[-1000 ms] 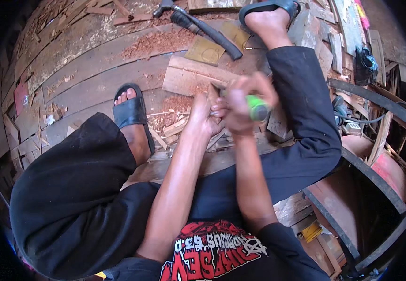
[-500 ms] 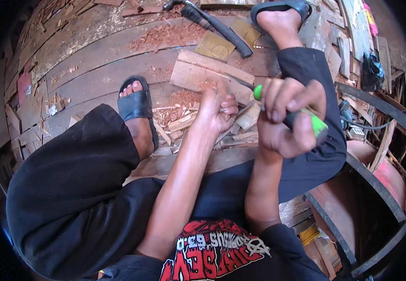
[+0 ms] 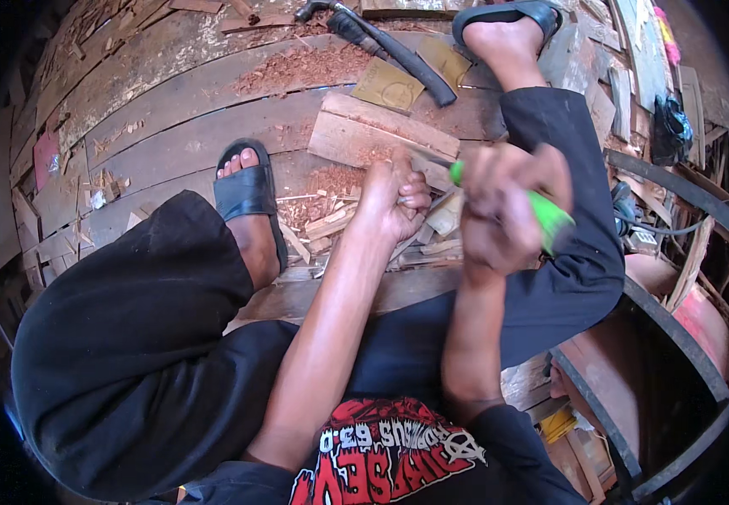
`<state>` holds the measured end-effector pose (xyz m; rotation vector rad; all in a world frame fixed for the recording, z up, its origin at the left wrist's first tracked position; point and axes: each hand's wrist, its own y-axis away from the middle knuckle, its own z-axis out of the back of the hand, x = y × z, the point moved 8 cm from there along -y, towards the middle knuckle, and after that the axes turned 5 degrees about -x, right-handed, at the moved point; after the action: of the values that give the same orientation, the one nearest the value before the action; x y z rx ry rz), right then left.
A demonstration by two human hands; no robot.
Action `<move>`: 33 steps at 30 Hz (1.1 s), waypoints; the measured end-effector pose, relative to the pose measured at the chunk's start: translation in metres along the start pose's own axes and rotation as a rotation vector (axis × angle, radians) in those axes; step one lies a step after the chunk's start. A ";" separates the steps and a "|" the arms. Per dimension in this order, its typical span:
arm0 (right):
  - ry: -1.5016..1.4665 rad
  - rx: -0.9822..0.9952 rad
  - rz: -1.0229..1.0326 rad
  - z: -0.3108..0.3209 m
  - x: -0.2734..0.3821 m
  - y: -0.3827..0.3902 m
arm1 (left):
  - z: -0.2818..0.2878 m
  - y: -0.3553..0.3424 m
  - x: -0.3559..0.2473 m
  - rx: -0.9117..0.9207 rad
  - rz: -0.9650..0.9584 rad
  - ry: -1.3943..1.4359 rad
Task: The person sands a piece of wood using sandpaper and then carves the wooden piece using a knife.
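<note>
Bright green and black, the grip of a slim-shafted hand tool (image 3: 552, 220) shows in the person's right hand (image 3: 509, 206), which is wrapped around it and smeared by motion blur. The dark shaft runs up and to the left from the fist, toward the near edge of a pale wooden board (image 3: 356, 126); its tip cannot be made out clearly. The left hand (image 3: 398, 200) is clenched just beside that same edge, fingers curled in; whether it encloses anything, I cannot tell. The board lies flat on the plank floor (image 3: 167, 122), beyond both hands and between the feet, with reddish crumbs of wood on its face.

Split wood offcuts (image 3: 327, 225) are heaped on the near side of the board, next to the left wrist. Past its far edge lie two tan sheets (image 3: 387, 84), and a black-handled hammer (image 3: 402, 63) is stretched out alongside them. Reddish wood shavings (image 3: 305, 69) are spread to the left of the hammer. A black slide sandal (image 3: 242, 198) is on the left foot, a matching one on the right. Toward the right rim, a black plastic bag (image 3: 672, 133) sits among scrap timber.
</note>
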<state>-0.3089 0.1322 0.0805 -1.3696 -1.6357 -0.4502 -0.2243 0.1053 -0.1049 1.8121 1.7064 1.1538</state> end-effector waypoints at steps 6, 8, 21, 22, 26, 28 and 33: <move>0.258 0.101 -0.038 0.006 -0.040 0.014 | 0.000 0.009 0.001 -0.168 -0.071 -0.095; 0.149 0.061 0.032 0.000 -0.020 -0.001 | 0.000 0.004 -0.005 0.003 -0.067 -0.081; 0.012 0.028 -0.030 -0.001 0.015 0.003 | -0.007 0.000 0.003 0.104 0.002 0.024; 0.176 0.044 -0.034 0.008 -0.010 0.012 | -0.006 -0.004 0.006 0.106 0.007 0.020; 0.064 0.004 -0.064 -0.002 -0.013 0.004 | 0.026 -0.011 -0.006 -0.176 -0.135 -0.152; -0.097 0.056 -0.067 -0.023 0.022 -0.007 | -0.001 -0.005 -0.005 1.068 0.185 0.249; 0.255 0.066 0.007 0.011 -0.037 0.014 | -0.006 0.001 0.004 -0.117 -0.095 -0.093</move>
<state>-0.3023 0.1233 0.0409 -1.2149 -1.4245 -0.5391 -0.2288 0.1075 -0.0998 1.6696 1.6192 1.0891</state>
